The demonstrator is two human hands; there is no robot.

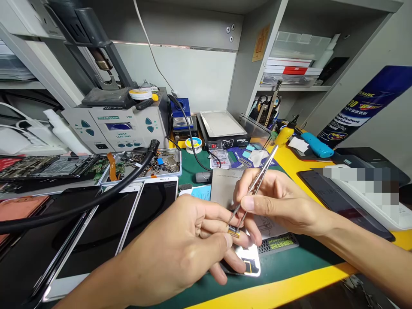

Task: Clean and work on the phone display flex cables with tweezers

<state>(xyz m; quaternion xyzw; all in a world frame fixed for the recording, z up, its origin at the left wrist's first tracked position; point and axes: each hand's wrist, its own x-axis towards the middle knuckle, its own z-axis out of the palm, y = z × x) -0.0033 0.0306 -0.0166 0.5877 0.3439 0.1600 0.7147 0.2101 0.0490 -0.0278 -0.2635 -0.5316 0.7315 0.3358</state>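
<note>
My right hand (283, 204) pinches a pair of metal tweezers (261, 174) between thumb and fingers, with the tips pointing down and left. Those tips meet a small black and gold part (234, 232), whose exact kind I cannot make out. Around that part the fingers of my left hand (189, 236) are closed, with the thumb alongside it. Beneath my left hand a white-edged phone (255, 262) lies on the green mat (289, 262), largely covered by my fingers. A grey printed sheet or box (222, 184) lies behind both hands.
Several phones and screens (154, 201) fill the left side, crossed by a black hose (80, 208). Behind them stand a tray of circuit boards (178, 171), a hot-air station (119, 128) and a heating plate (225, 124). Another phone (341, 201) and a spray can (363, 107) are at right.
</note>
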